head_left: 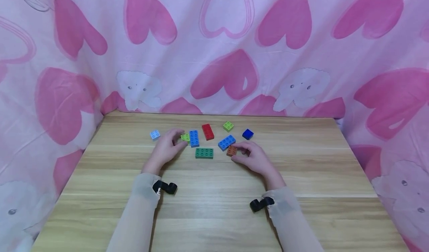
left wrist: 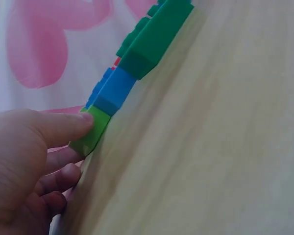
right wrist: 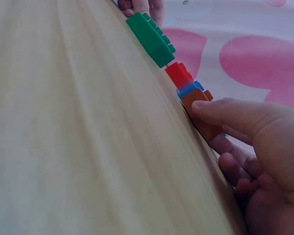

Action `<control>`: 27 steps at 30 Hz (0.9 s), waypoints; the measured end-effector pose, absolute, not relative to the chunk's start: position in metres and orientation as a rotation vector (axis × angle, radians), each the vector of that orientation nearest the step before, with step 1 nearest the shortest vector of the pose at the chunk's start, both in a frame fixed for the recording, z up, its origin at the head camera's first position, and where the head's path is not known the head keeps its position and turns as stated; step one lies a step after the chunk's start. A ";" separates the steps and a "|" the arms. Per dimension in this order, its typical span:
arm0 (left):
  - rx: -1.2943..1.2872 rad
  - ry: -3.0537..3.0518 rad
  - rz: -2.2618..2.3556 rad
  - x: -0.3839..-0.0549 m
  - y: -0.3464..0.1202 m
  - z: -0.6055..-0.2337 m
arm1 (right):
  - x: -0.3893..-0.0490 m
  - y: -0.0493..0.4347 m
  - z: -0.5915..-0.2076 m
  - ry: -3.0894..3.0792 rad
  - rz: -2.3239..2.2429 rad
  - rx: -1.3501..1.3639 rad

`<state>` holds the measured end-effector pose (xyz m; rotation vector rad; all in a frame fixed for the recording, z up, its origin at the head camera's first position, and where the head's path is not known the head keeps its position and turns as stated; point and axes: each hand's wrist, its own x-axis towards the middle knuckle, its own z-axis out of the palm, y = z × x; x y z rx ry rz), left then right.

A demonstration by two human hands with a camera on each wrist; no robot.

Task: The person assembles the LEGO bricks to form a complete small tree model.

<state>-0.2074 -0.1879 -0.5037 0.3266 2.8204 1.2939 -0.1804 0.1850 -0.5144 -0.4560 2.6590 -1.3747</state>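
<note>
My left hand (head_left: 167, 147) pinches a lime green toy brick (left wrist: 94, 133) between thumb and fingers on the table. Against or very near that brick's right side lies a long blue brick (head_left: 194, 138). My right hand (head_left: 254, 157) grips a small brown brick (head_left: 231, 151) by thumb and fingers. A second long blue brick (head_left: 226, 142) lies angled just behind the brown one. Between the hands, nearer to me, sits a long green brick (head_left: 204, 153). A red brick (head_left: 207, 132) lies farther back. All the bricks rest studs up, apart from the dark blue one, whose studs I cannot make out.
A light blue brick (head_left: 155, 134) sits left of the left hand. Another lime brick (head_left: 228, 126) and a dark blue brick (head_left: 247, 134) lie at the back right. The wooden table (head_left: 214, 214) ends at a pink heart-patterned curtain (head_left: 181, 65). Black wrist cameras (head_left: 165, 187) are on both sleeves.
</note>
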 end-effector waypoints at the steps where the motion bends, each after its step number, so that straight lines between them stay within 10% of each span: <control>1: 0.320 2.820 1.292 -0.207 -0.187 -0.503 | -0.182 0.183 -0.514 2.666 -1.376 -0.454; 27: 0.112 2.870 1.474 -0.208 -0.179 -0.489 | -0.190 0.165 -0.519 2.694 -1.468 -0.369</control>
